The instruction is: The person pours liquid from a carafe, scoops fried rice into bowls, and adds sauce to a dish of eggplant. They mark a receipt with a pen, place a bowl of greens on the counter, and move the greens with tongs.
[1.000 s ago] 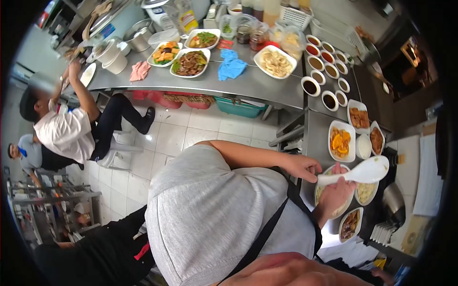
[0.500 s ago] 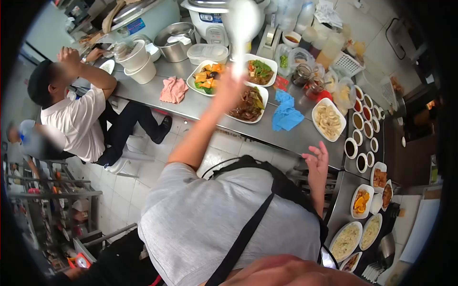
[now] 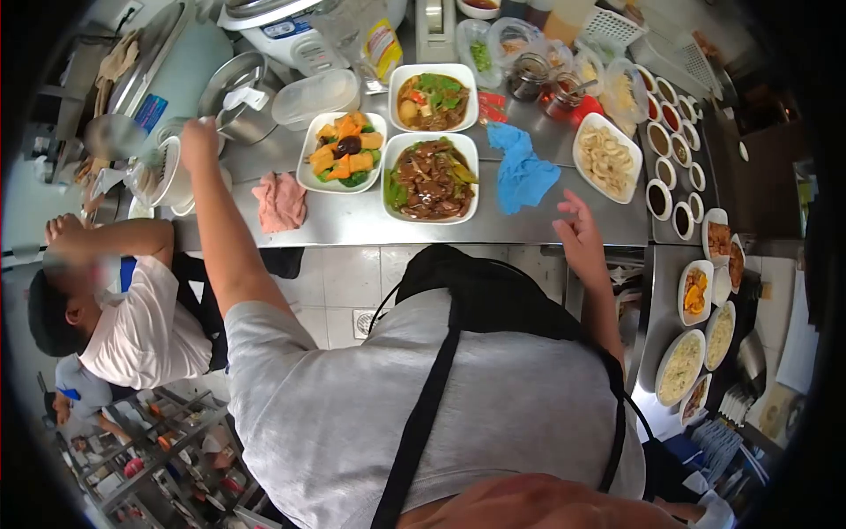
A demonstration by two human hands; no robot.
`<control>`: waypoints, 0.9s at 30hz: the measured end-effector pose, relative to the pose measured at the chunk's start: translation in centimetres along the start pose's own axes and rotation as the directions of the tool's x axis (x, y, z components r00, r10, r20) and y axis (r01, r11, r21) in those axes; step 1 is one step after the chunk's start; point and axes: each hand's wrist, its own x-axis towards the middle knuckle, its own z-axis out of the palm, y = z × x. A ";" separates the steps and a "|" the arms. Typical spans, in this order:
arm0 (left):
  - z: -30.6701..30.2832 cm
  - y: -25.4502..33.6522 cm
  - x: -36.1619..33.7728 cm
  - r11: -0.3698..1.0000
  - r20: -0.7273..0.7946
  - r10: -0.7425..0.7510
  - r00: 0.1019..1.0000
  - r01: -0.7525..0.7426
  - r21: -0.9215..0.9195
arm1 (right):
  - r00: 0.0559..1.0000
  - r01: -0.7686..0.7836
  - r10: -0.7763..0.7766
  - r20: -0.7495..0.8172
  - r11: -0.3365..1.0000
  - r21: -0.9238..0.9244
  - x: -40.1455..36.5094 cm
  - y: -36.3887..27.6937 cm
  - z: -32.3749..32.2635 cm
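Observation:
My left hand (image 3: 199, 145) is closed at the upper left, beside the white tubs (image 3: 172, 175) and the steel pot (image 3: 236, 99). A blurred round ladle or paddle (image 3: 115, 138) extends left from it. My right hand (image 3: 578, 226) hangs in front of the table with its fingers apart, holding nothing, near a blue cloth (image 3: 520, 169). Between my hands stand square white dishes: sliced meat in brown sauce (image 3: 432, 181), orange pieces with greens (image 3: 344, 152), and a stew topped with green leaves (image 3: 432, 99). A pink cloth (image 3: 280, 203) lies left of them.
A dumpling dish (image 3: 608, 159) and small sauce bowls (image 3: 659, 139) are at the right. Oval rice dishes (image 3: 680, 365) stand on the right counter (image 3: 656, 309). A seated person (image 3: 132, 326) is at the left. Jars (image 3: 527, 78) and a rice cooker (image 3: 300, 35) stand behind.
My left hand has swung from above the dishes to the tubs at the left, with the white utensil moving along. My view has turned and shifted. My right hand stays open near the table edge.

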 end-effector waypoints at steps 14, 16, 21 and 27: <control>8.1 -1.8 -20.1 1.000 0.089 -0.013 0.996 0.010 0.029 | 0.999 0.045 -0.049 -0.019 0.985 -0.166 0.2 1.3 0.7; 9.0 -4.6 -18.2 0.999 0.060 0.052 0.997 -0.052 0.005 | 0.995 0.093 -0.097 -0.011 0.975 -0.201 0.8 0.5 0.7; 9.3 -6.5 -14.9 0.961 -0.252 0.239 0.938 -0.266 -0.079 | 0.952 0.221 -0.300 -0.056 0.805 -0.551 4.0 -0.2 1.3; 6.1 -3.1 -17.3 0.718 -0.191 0.295 0.936 -0.349 -0.602 | 0.895 0.298 -0.435 0.101 0.413 -0.861 6.3 3.8 4.8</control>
